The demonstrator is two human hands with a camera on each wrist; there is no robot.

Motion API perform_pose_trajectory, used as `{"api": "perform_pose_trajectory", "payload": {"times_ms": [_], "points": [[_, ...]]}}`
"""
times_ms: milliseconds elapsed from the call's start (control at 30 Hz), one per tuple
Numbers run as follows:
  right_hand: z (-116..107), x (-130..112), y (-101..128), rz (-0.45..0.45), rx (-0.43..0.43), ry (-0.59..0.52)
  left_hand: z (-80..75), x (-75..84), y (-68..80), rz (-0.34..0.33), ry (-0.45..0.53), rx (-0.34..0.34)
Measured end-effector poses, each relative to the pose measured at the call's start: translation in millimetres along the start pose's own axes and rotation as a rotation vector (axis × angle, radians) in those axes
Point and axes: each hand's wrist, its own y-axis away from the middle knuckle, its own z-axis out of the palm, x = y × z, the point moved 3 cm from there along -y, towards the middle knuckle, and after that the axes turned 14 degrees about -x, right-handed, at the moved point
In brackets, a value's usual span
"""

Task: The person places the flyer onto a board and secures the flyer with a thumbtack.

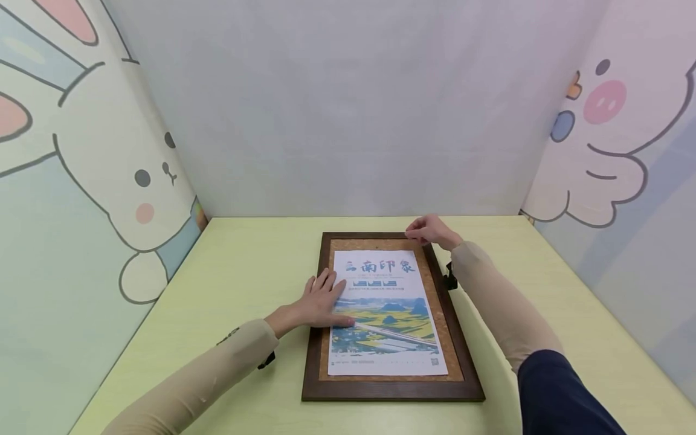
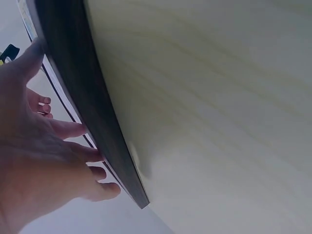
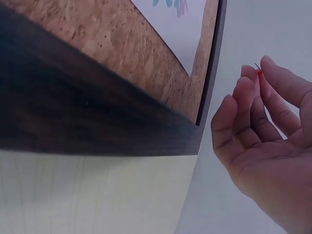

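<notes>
A dark wooden frame (image 1: 393, 389) with a cork board inside lies flat on the pale green bench (image 1: 244, 266), in the lower middle of the head view. A printed poster (image 1: 387, 314) with blue characters and a landscape photo lies on the cork. The left hand (image 1: 321, 302) rests flat on the poster's left edge, fingers straight and spread, at centre left of the frame. The right hand (image 1: 429, 231) hovers over the frame's upper right corner, its thumb and forefinger pinching a red-headed pushpin (image 3: 259, 72), seen in the right wrist view at upper right. Cartoon animal panels (image 1: 98, 169) wall in the bench.
</notes>
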Motion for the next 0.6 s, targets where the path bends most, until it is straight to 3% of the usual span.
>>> {"api": "perform_pose_trajectory", "payload": {"times_ms": [600], "points": [[32, -18, -26, -0.004, -0.05, 0.052, -0.1, -0.5, -1.5, 0.006, 0.006, -0.019]]}}
